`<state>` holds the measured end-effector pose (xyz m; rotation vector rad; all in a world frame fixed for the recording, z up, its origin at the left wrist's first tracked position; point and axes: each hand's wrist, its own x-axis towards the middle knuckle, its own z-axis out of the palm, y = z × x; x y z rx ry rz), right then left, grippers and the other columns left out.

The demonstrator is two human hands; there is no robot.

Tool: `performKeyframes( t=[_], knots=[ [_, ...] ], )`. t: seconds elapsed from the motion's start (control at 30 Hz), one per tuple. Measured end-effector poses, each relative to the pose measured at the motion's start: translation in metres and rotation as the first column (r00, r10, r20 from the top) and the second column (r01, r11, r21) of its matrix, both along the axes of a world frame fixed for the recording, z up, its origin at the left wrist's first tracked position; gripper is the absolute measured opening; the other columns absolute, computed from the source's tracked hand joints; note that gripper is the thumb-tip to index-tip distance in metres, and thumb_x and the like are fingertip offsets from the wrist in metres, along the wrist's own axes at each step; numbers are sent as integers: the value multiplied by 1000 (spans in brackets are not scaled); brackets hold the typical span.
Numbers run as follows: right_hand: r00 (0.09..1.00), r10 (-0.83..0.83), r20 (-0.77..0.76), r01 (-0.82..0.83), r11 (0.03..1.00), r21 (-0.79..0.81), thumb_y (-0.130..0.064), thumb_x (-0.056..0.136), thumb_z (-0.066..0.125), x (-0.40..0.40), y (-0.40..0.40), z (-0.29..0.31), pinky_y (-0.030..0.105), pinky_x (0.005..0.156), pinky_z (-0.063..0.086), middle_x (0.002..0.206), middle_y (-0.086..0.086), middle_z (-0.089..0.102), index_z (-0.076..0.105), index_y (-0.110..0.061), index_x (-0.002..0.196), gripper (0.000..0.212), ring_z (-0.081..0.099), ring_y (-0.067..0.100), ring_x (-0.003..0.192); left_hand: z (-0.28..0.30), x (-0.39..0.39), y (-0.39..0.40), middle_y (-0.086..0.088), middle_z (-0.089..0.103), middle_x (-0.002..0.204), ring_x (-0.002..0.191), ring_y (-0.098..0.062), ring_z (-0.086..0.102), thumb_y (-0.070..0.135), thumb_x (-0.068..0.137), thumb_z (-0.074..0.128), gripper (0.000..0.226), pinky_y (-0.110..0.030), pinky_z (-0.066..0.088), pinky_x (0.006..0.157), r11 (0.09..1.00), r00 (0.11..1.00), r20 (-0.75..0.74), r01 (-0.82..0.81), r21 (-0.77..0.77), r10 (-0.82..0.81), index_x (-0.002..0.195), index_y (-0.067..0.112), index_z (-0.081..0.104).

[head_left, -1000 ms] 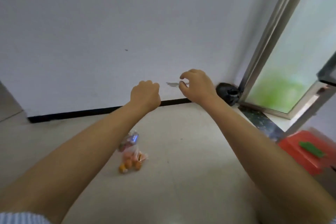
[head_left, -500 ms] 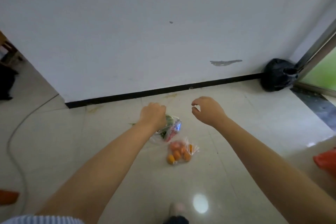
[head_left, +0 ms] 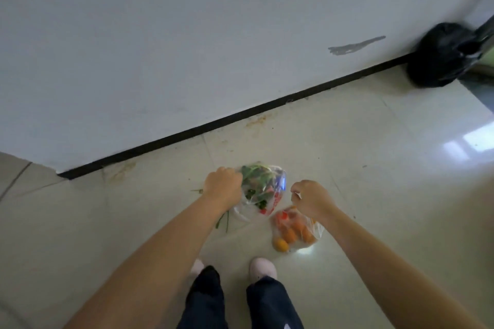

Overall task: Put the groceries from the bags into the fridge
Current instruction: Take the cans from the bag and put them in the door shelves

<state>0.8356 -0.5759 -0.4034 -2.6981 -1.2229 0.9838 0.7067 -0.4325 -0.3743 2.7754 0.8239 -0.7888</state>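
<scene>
1. A clear plastic bag of leafy greens point(head_left: 263, 189), with red print on its lower part and a blue glint at its right side, lies on the pale tiled floor point(head_left: 374, 181) a short way out from the wall.
2. A second clear bag of oranges point(head_left: 292, 232) lies just beside it, nearer the person and to the right; the two bags look to be touching or nearly so.
3. The left hand point(head_left: 223, 185) is over the left edge of the greens bag, fingers curled under into a fist. Whether it actually grips the plastic or only hovers above it cannot be told, since the fingertips are hidden.
4. The right hand point(head_left: 311, 199) is above the top of the orange bag, just right of the greens bag, with fingers curled and thumb meeting them in a pinch. Whether plastic is caught in that pinch cannot be told.
5. Loose green stalks point(head_left: 223, 220) lie on the floor beside the left wrist.
6. Two light shoes point(head_left: 262, 268) and dark trouser legs point(head_left: 270, 302) stand just behind the bags.
7. A white wall point(head_left: 160, 48) with a black skirting strip point(head_left: 240, 115) runs diagonally across the view; it carries a grey smear point(head_left: 355, 45).
8. A black bag point(head_left: 441, 56) sits in the far right corner, well apart from the groceries.
</scene>
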Motion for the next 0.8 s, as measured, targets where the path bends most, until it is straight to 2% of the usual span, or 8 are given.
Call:
performKeyframes(
  t=[0.23,0.37,0.43,0.53,0.63,0.67,0.73,0.8],
  knots=[
    [992,-123,-11,122,989,-88,-21,91,42,8,62,-180,31,87,41,110,8,63,62,-10,101,25,55,27,109,-182,56,93,-13,53,128,121,-29,46,24,99,36,32,-38,43,92,968,969,-26,243,-70,-245,121,6,52],
    [987,-140,77,144,988,-55,-28,87,24,2,74,-309,33,87,40,110,4,67,66,-13,104,48,51,28,105,-315,70,107,-11,52,129,122,-27,45,34,96,42,38,-36,42,95,909,911,-35,405,-92,-410,123,7,50],
    [986,-129,109,132,991,-17,-30,79,19,-2,71,-385,36,82,43,103,4,71,70,-13,100,57,53,31,98,-392,75,101,-10,52,128,122,-26,45,39,95,43,42,-36,40,95,848,850,-20,523,-84,-527,123,9,49],
    [993,42,107,-28,991,-130,-22,90,36,1,59,-459,32,88,31,124,-7,59,57,-22,121,37,40,23,117,-480,75,85,-8,53,125,118,-25,46,49,91,44,48,-36,35,97,704,704,-34,706,-77,-710,122,12,51],
    [975,144,168,-112,976,-188,-22,92,39,15,53,-532,32,94,28,132,-8,52,50,-25,127,37,34,21,123,-568,87,84,0,68,98,91,-18,63,70,58,64,59,-32,41,86,563,565,-96,825,42,-820,94,24,68],
    [969,145,201,-104,974,-203,-23,92,39,20,50,-548,33,96,29,134,-7,50,49,-24,128,38,34,22,125,-592,92,83,1,71,89,84,-18,63,66,49,70,54,-32,37,81,531,535,-33,843,81,-844,85,25,71],
    [961,107,253,-56,978,-203,-23,91,41,35,45,-572,33,99,29,136,-4,50,47,-21,130,39,34,23,128,-625,106,82,0,72,82,81,-20,53,42,57,59,33,-31,29,72,475,476,30,865,162,-879,81,27,74],
    [942,43,333,6,989,-145,-21,89,48,49,43,-588,35,97,34,130,1,58,51,-17,128,39,41,27,124,-633,116,80,-1,70,85,78,-20,56,22,64,35,49,-31,28,70,428,424,64,880,205,-903,93,32,73]
  ],
)
